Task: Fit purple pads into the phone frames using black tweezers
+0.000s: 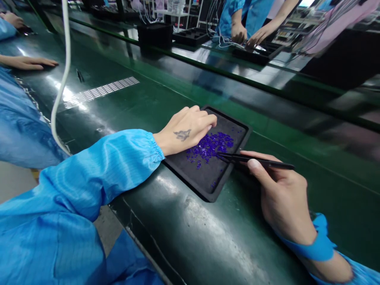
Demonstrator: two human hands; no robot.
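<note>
The tiny purple pieces (212,144) are heaped loosely in a shallow black tray (202,182), which is set on the green worktop (208,229); a few are scattered near its rim. The black tweezers (267,162) are clamped in the right hand (282,194), their tips pointed into the heap; whether a piece is pinched there is too small to be told. The left hand (187,128) is held apart from the right, over the tray's left side, fingers curled; whatever may be gripped by it is hidden. The pieces are judged very light, stiff and, by their gloss, slippery; easily flicked away or scratched, they are best taken singly, by opposite edges, with gentle pressure.
</note>
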